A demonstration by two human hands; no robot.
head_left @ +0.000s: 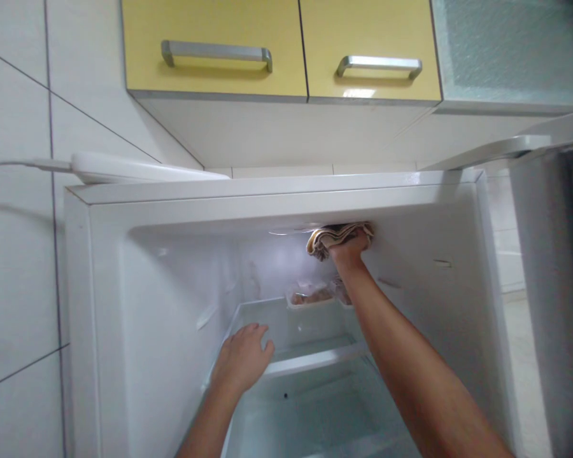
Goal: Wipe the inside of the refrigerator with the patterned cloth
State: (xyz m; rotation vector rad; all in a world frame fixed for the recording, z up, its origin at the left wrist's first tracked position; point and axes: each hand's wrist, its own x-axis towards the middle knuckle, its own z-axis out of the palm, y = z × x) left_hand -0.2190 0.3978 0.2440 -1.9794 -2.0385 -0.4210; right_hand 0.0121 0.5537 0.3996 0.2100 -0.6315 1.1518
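Inside an opened fridge, my right hand reaches deep and holds a folded, brown-and-cream cloth up against the ceiling of the compartment, near a lit lamp. The fingers are wrapped into the cloth and partly hidden by it. My left hand is at the left, over the front edge of a glass shelf, its fingers spread and nothing in them. Whether it touches the shelf I cannot tell. At the back of that shelf sits a clear tray of brownish food, with another packet beside it.
Yellow cabinets with metal handles hang above the fridge. A white device with a cord lies on its top at the left. The fridge door stands swung out on the right. Below the shelf is a lower level with a small dark speck.
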